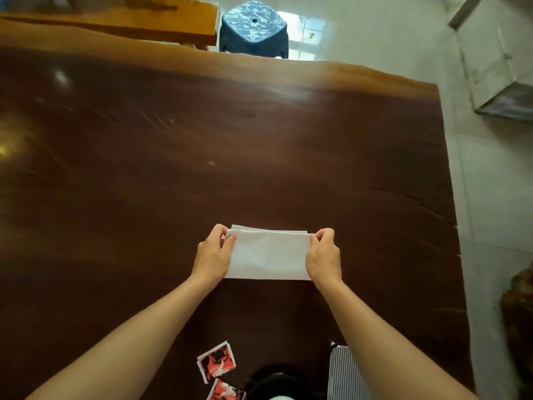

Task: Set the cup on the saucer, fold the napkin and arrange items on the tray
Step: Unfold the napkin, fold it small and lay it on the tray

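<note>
A white napkin (269, 255) lies folded on the dark wooden table (230, 140), its upper layer lifted at the far edge. My left hand (213, 254) pinches the napkin's far left corner between thumb and fingers. My right hand (324, 256) pinches the far right corner the same way. A dark cup (274, 383) with something white inside shows at the bottom edge, partly cut off. A striped grey item (344, 373), possibly the tray, lies at the bottom right beside my right forearm. No saucer can be made out.
Two red, black and white sachets (217, 362) lie near the table's front edge, left of the cup. Beyond the far edge stand a blue plastic stool (253, 30) and an orange wooden bench (138, 21). The table's right edge (450, 197) drops to a tiled floor.
</note>
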`<state>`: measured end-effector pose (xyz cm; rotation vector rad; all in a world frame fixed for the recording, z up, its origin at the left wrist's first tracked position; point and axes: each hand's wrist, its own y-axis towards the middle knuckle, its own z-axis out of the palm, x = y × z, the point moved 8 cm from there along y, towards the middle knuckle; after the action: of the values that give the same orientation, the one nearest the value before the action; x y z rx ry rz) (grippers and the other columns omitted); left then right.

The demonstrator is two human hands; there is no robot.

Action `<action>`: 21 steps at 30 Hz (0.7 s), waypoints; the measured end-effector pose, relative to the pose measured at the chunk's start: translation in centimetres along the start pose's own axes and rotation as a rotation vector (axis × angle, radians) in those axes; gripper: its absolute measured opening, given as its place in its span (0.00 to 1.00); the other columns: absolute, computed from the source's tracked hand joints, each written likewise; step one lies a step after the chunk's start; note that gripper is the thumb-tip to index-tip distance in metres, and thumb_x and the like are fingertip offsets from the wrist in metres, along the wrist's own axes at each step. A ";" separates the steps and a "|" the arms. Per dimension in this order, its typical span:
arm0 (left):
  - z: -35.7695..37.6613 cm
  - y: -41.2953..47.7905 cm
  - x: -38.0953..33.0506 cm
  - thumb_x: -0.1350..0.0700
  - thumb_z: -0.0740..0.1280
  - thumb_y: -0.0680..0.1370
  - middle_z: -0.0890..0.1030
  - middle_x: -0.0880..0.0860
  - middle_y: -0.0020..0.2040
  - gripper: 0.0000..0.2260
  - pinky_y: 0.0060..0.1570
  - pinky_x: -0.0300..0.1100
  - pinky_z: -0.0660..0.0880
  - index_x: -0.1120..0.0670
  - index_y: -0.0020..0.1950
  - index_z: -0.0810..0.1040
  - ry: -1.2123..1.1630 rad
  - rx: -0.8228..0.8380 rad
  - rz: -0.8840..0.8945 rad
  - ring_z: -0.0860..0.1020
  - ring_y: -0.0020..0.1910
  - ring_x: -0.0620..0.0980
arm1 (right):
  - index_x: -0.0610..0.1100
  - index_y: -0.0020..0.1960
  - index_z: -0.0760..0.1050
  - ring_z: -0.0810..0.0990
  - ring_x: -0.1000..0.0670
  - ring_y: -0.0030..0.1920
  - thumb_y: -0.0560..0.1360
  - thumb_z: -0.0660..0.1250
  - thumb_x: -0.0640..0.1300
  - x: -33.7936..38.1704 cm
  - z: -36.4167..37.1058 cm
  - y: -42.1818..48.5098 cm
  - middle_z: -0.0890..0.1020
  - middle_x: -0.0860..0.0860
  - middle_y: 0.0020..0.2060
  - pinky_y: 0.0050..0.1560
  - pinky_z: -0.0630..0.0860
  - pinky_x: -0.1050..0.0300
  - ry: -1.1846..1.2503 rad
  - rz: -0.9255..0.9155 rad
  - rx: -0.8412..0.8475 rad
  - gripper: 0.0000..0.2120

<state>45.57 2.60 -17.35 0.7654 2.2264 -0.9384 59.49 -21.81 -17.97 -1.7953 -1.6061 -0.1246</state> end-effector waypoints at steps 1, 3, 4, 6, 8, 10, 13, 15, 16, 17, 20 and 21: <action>0.1 0.3 -0.1 0.46 0.59 0.83 0.79 0.50 0.38 0.10 0.28 0.42 0.69 0.48 0.44 0.70 0.003 -0.021 0.014 0.78 0.35 0.48 | 0.50 0.49 0.63 0.74 0.55 0.35 0.84 0.53 0.51 0.1 0.1 0.2 0.75 0.53 0.37 0.30 0.71 0.55 -0.037 -0.015 -0.030 0.07; 0.3 0.7 -0.1 0.46 0.59 0.84 0.78 0.50 0.36 0.11 0.27 0.42 0.68 0.47 0.43 0.69 -0.012 -0.062 0.024 0.76 0.32 0.48 | 0.51 0.49 0.61 0.74 0.53 0.33 0.84 0.52 0.51 0.3 0.2 0.5 0.75 0.54 0.34 0.30 0.70 0.54 -0.108 -0.063 -0.086 0.06; 0.5 0.8 0.0 0.46 0.59 0.84 0.78 0.50 0.35 0.10 0.27 0.43 0.68 0.48 0.44 0.69 -0.019 -0.078 0.025 0.76 0.31 0.49 | 0.50 0.49 0.61 0.75 0.50 0.33 0.84 0.52 0.50 0.6 0.3 0.5 0.75 0.54 0.33 0.32 0.71 0.53 -0.143 -0.096 -0.112 0.06; 0.6 0.9 0.1 0.46 0.59 0.83 0.78 0.51 0.35 0.10 0.26 0.44 0.70 0.49 0.45 0.70 -0.030 -0.113 0.024 0.78 0.31 0.50 | 0.50 0.50 0.60 0.77 0.46 0.34 0.84 0.51 0.49 1.0 0.5 0.5 0.76 0.52 0.34 0.34 0.74 0.50 -0.202 -0.144 -0.147 0.06; 0.4 0.8 0.2 0.45 0.61 0.83 0.80 0.50 0.37 0.09 0.23 0.36 0.69 0.49 0.48 0.71 -0.038 -0.142 0.015 0.78 0.32 0.47 | 0.50 0.50 0.60 0.79 0.45 0.36 0.84 0.51 0.49 1.0 0.5 0.5 0.76 0.52 0.35 0.36 0.78 0.47 -0.204 -0.134 -0.154 0.05; 0.3 0.7 0.0 0.44 0.64 0.81 0.80 0.47 0.40 0.09 0.23 0.31 0.71 0.49 0.53 0.73 -0.061 -0.140 0.014 0.80 0.35 0.44 | 0.50 0.51 0.61 0.78 0.48 0.36 0.84 0.52 0.50 0.3 0.2 0.5 0.75 0.54 0.34 0.35 0.79 0.48 -0.117 -0.070 -0.144 0.05; 0.1 0.4 -1.4 0.47 0.68 0.80 0.79 0.44 0.45 0.11 0.28 0.27 0.73 0.51 0.58 0.77 -0.034 -0.147 0.118 0.79 0.40 0.41 | 0.50 0.55 0.65 0.79 0.53 0.40 0.83 0.57 0.52 -0.7 -0.4 0.2 0.77 0.55 0.39 0.31 0.73 0.60 0.068 -0.030 -0.152 0.06; -0.1 0.1 -2.4 0.50 0.69 0.79 0.78 0.49 0.50 0.11 0.35 0.30 0.73 0.54 0.58 0.79 0.055 -0.175 0.191 0.78 0.44 0.45 | 0.47 0.60 0.69 0.79 0.52 0.46 0.82 0.60 0.52 -1.0 -0.5 -0.5 0.76 0.54 0.46 0.35 0.74 0.62 0.113 -0.035 -0.150 0.11; -0.1 0.1 -2.6 0.50 0.69 0.79 0.78 0.50 0.52 0.11 0.40 0.34 0.73 0.55 0.57 0.79 0.088 -0.187 0.198 0.77 0.48 0.46 | 0.45 0.62 0.70 0.78 0.51 0.49 0.81 0.62 0.51 -1.0 -0.5 -0.8 0.75 0.52 0.50 0.40 0.77 0.59 0.107 -0.036 -0.148 0.14; -0.1 0.0 -2.8 0.51 0.69 0.79 0.77 0.52 0.53 0.11 0.42 0.37 0.72 0.56 0.57 0.80 0.106 -0.191 0.188 0.76 0.51 0.48 | 0.43 0.64 0.71 0.77 0.49 0.53 0.80 0.64 0.50 -1.1 -0.5 -1.1 0.74 0.50 0.53 0.46 0.80 0.54 0.081 -0.029 -0.147 0.16; 0.1 0.0 -3.0 0.52 0.70 0.78 0.78 0.52 0.55 0.10 0.40 0.33 0.69 0.56 0.56 0.82 0.088 -0.184 0.128 0.76 0.51 0.48 | 0.42 0.66 0.72 0.71 0.45 0.61 0.78 0.68 0.48 -1.4 -0.8 -1.7 0.72 0.45 0.60 0.57 0.78 0.47 -0.004 0.059 -0.159 0.20; 0.2 0.0 -3.0 0.52 0.70 0.78 0.78 0.52 0.56 0.11 0.38 0.30 0.67 0.55 0.57 0.82 0.072 -0.182 0.111 0.77 0.49 0.47 | 0.42 0.66 0.72 0.72 0.45 0.61 0.77 0.69 0.47 -1.5 -0.9 -1.8 0.72 0.45 0.60 0.57 0.78 0.46 0.010 0.097 -0.163 0.20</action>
<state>47.64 1.65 -15.34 0.8394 2.2686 -0.6546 57.92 -23.65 -17.29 -1.9897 -1.5364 -0.2254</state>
